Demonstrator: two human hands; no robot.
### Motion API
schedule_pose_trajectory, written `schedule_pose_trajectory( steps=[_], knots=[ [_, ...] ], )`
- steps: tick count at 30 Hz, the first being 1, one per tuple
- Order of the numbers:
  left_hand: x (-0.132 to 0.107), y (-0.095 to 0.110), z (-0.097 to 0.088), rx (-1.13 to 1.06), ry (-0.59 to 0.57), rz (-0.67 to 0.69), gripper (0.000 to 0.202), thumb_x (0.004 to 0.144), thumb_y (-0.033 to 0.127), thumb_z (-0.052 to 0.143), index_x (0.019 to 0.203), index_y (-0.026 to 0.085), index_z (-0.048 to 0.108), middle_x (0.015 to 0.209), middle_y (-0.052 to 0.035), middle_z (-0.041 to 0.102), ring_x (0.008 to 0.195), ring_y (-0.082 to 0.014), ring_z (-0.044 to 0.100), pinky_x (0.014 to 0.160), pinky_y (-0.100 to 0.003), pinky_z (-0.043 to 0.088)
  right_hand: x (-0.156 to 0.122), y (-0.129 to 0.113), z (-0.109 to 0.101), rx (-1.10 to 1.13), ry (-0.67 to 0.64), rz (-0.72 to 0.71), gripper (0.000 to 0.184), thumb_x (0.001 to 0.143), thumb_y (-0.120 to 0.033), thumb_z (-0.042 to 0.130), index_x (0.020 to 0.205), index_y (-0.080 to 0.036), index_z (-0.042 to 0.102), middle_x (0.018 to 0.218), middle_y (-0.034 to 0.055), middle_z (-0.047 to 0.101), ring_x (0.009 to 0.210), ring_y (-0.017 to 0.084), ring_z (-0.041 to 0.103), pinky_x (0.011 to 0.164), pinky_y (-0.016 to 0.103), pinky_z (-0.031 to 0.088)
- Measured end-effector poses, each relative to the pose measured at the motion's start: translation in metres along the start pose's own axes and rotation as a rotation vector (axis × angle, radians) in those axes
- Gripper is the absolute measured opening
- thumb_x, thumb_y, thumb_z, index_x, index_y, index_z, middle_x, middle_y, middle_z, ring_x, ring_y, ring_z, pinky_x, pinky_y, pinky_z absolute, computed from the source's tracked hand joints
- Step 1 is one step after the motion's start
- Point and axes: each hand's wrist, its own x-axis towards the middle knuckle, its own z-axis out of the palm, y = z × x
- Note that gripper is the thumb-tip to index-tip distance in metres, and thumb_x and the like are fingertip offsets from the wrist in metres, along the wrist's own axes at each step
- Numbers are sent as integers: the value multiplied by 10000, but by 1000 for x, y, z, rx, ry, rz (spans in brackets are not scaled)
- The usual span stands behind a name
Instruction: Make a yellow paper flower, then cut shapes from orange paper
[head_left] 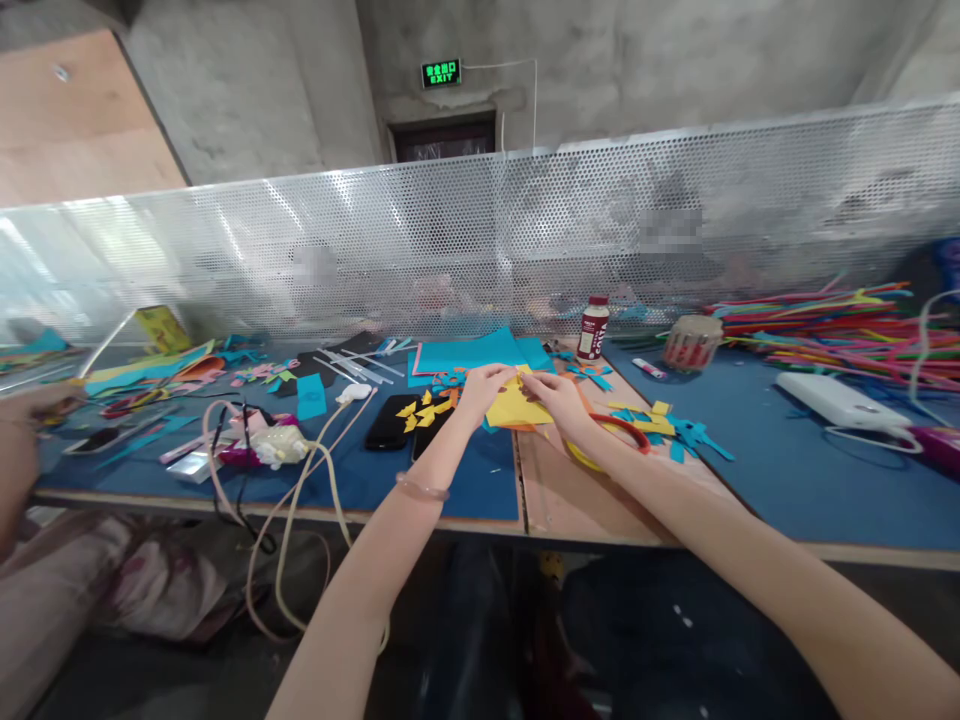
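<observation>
Holding yellow paper (516, 407), left of the bottle (592, 333) and nearer, between left hand (484, 388) and right hand (559, 397). Pinching near the far edge with both, as far as visible. Apparently at a fingertip paper-working step; next, probably calling for steady control there.

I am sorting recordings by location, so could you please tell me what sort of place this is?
Probably a shared craft workroom: a long table strewn with coloured paper cuttings, a pile of thin coloured strips, and a lit exit sign above a doorway.
</observation>
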Motion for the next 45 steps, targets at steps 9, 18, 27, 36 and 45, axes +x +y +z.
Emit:
schedule_pose_trajectory(
  steps=[9, 18, 27, 36, 45],
  knots=[
    [-1, 0, 0, 16, 10, -44, 381, 739, 513, 605, 800, 152, 709, 862, -76, 683, 845, -195, 601, 703, -275, 478, 0, -2, -1, -33, 27, 28, 421, 732, -552, 629, 788, -138, 686, 753, 65, 669, 688, 171, 592, 643, 279, 460],
    [-2, 3, 2, 35, 1, -41, 325, 694, 455, 658, 791, 149, 709, 838, -69, 679, 833, -186, 589, 705, -263, 472, -2, -3, -1, -76, 20, 7, 414, 743, -544, 613, 783, -139, 690, 727, 64, 664, 684, 181, 584, 640, 286, 449],
    [0, 1, 1, 44, 15, -68, 298, 713, 430, 611, 755, 154, 716, 844, -68, 688, 830, -185, 595, 710, -266, 476, 1, 5, -1, -92, 19, -9, 426, 748, -557, 605, 798, -144, 700, 724, 64, 676, 680, 188, 605, 644, 295, 460],
    [-2, 3, 2, 49, 5, -58, 315, 688, 440, 661, 796, 152, 723, 868, -76, 696, 844, -196, 604, 719, -282, 469, 0, 3, 0, -92, 28, -3, 430, 754, -554, 598, 832, -143, 698, 768, 73, 691, 685, 186, 618, 650, 294, 475],
    [-2, 2, 1, 7, -19, -133, 269, 689, 394, 661, 796, 157, 729, 916, -91, 704, 879, -192, 615, 733, -282, 482, -1, 3, 1, -101, 13, -2, 417, 751, -545, 606, 798, -141, 699, 750, 72, 686, 690, 189, 603, 638, 288, 468]
  ],
)
